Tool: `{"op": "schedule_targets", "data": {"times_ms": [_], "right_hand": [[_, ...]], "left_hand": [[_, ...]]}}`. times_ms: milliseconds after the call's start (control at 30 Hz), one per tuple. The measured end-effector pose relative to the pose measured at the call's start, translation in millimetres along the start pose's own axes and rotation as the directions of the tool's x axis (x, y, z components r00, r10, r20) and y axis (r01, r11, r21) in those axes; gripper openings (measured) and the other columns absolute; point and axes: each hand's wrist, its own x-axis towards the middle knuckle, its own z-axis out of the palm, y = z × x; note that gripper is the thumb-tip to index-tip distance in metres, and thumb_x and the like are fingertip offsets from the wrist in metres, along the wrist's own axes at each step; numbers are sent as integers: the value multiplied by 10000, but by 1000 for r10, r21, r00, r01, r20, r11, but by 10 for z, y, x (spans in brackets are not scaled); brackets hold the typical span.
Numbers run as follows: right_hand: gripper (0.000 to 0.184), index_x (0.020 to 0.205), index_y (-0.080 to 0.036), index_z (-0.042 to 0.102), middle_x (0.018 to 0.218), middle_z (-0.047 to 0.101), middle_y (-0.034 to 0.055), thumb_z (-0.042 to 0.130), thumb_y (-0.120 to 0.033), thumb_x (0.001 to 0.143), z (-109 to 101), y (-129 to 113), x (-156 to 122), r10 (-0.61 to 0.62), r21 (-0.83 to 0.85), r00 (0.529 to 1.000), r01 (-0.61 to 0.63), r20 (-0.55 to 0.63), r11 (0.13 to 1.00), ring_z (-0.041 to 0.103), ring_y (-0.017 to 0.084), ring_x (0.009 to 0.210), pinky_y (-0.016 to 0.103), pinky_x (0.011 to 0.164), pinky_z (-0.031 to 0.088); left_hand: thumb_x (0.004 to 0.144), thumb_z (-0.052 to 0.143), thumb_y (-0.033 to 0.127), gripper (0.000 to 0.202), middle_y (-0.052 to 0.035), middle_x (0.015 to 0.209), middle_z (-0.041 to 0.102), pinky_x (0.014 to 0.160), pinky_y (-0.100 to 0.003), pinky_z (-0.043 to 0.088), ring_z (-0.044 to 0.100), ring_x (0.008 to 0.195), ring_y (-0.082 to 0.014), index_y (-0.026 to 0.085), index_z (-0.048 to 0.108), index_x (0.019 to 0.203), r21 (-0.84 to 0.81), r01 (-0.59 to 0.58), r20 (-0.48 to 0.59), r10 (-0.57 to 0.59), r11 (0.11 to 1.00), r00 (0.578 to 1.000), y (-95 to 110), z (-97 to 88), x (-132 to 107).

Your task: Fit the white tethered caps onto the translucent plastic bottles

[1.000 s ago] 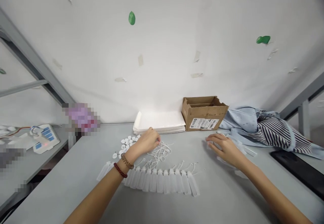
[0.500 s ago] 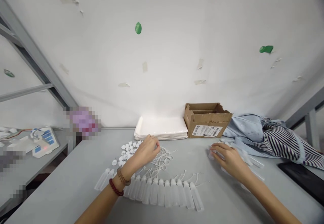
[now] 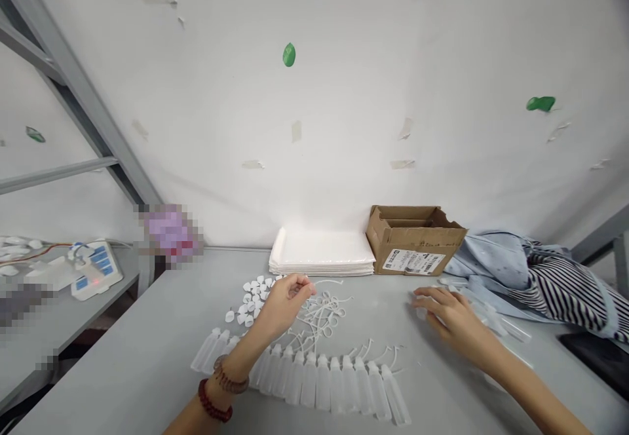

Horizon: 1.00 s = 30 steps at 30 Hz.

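Newly visible: thin white cord pinched in L hand; R hand half-curled, grip unclear; brown cardboard box open-topped, contents unclear.

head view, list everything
tables: two, grey, centre/left
bottles: many, translucent, front
caps: many, white, centre
cords: many, white, centre
tubes: several, clear, right
stack: one, white, back
carton: one, brown, back
cloth: heap, blue/striped, right
slab: one, black, right
keypad: one, white, left
blurred item: one, purple, left
stickers: three, green, wall
tape: several, beige, wall
frames: two, grey, sides
bracelets: two, brown/red, left wrist
left hand: one, by cords
right hand: one, by tubes
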Motion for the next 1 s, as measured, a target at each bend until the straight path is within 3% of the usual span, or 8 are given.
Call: {"op": "schedule_targets", "data": {"times_ms": [300, 467, 800, 1000], "right_hand": [[311, 934, -197, 691, 983, 666, 125, 434, -371, 908, 64, -98, 49, -34, 21, 996, 36, -87, 999, 621, 273, 887, 433, 787, 504], [293, 934, -176, 683, 951, 664, 119, 411, -281, 907, 102, -163, 54, -33, -35, 999, 31, -40, 999, 620, 257, 845, 401, 765, 514], [282, 869, -182, 625, 1025, 665, 131, 349, -135, 843, 129, -216, 108, 10, -1, 992, -10, -124, 1000, 639, 250, 820, 398, 744, 506], [296, 847, -209, 612, 1099, 639, 117, 327, -208, 926, 29, -493, 90, 54, 135, 969, -22, -241, 991, 660, 220, 863, 345, 732, 516]], "left_hand": [[766, 569, 404, 264, -53, 731, 710, 637, -280, 494, 619, 645, -155, 152, 649, 761, -213, 63, -76, -80, 975, 994, 7, -40, -113], [716, 637, 384, 242, -40, 689, 699, 627, -286, 504, 628, 644, -161, 149, 649, 777, -285, 42, -110, -76, 958, 991, -26, -4, -118], [693, 687, 305, 175, -30, 689, 702, 651, -294, 534, 647, 660, -164, 148, 668, 767, -377, 35, -111, -83, 926, 990, 54, -21, -147], [694, 709, 296, 173, -30, 708, 711, 700, -305, 531, 645, 672, -161, 149, 689, 782, -446, 66, -59, -104, 892, 993, 71, 11, -191]]}}
